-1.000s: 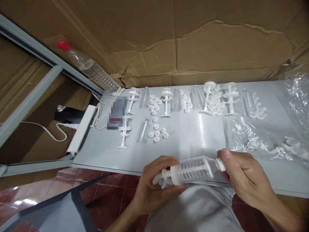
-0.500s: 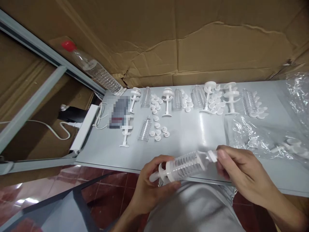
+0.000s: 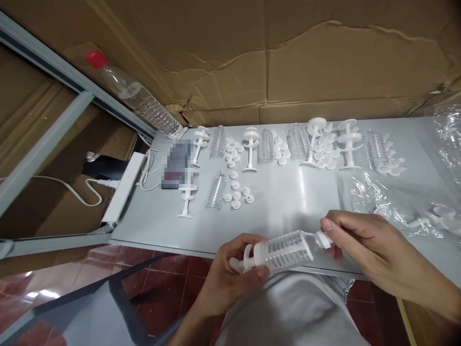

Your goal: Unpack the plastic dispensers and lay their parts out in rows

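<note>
I hold an icing syringe (image 3: 284, 252) tilted above the table's front edge, its clear ribbed barrel pointing up to the right. My left hand (image 3: 230, 283) wraps round the white plunger handle and collar at its lower left end. At the other end, the fingers of my right hand (image 3: 370, 252) pinch the white tip piece (image 3: 324, 239) on the barrel's neck; the fingers partly hide it. Beyond my hands lie white plungers (image 3: 251, 151), clear barrels (image 3: 217, 191), small white discs (image 3: 236, 195) and white nozzles (image 3: 326, 151), laid out in groups.
Clear plastic bags (image 3: 363, 192) lie on the right of the grey table (image 3: 284, 202), one with white parts in it. At the left are a water bottle (image 3: 140, 103), a blurred phone-like item (image 3: 176, 163) and a power strip (image 3: 124, 187) with cables. Cardboard (image 3: 324, 67) stands behind.
The syringe and both hands have shifted slightly to the right in view. Both hands keep the same hold, with my right fingers still at the tip. The table layout looks unchanged.
</note>
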Action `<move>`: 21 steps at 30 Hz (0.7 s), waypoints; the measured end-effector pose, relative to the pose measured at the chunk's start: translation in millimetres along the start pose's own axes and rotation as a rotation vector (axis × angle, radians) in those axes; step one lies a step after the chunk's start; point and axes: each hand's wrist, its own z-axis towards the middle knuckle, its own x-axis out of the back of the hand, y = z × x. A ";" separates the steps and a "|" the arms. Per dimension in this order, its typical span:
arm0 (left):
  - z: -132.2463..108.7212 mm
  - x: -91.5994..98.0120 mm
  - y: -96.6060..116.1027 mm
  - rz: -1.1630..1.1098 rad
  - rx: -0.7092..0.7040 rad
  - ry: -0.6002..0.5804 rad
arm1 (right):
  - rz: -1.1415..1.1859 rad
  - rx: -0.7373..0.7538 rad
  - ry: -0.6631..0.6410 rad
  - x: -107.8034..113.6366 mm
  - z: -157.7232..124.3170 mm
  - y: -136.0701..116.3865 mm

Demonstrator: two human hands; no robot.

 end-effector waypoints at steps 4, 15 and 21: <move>8.5 2.1 -6.3 -0.313 0.261 -0.151 | -0.146 0.302 0.094 -0.4 2.7 2.8; 1.5 3.5 1.8 0.209 -0.548 0.086 | 0.091 -0.004 0.014 -2.8 3.2 -8.3; -4.1 15.8 -4.4 -0.090 0.036 -0.019 | -0.121 0.134 0.017 18.0 2.0 -9.4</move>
